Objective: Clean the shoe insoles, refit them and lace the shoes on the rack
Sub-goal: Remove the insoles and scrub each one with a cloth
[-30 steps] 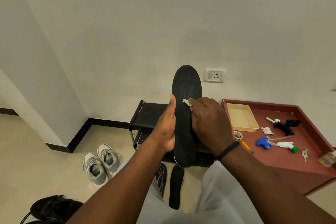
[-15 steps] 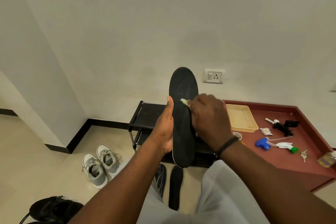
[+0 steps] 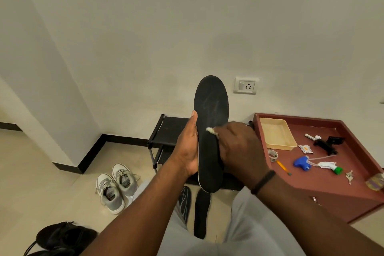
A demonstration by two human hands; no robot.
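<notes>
I hold a black insole (image 3: 211, 110) upright in front of me, toe end up. My left hand (image 3: 188, 149) grips its left edge, thumb along the rim. My right hand (image 3: 239, 145) pinches a small white wad of cloth (image 3: 210, 130) and presses it against the insole's face near the middle. Two more black insoles (image 3: 201, 212) lie on the floor between my knees. A pair of grey sneakers (image 3: 116, 185) with laces stands on the floor to the left. The black shoe rack (image 3: 166, 131) stands against the wall behind the insole.
A dark red table (image 3: 332, 185) at the right carries a cream tray (image 3: 277, 136), a blue spray head (image 3: 302, 163), a pencil, keys and small items. A black shoe or bag (image 3: 62, 235) lies at the lower left. A wall socket (image 3: 245, 85) is above the rack.
My right hand with the cloth has slid down the insole's face, toward the middle. The view shifted slightly; my left hand keeps the same hold.
</notes>
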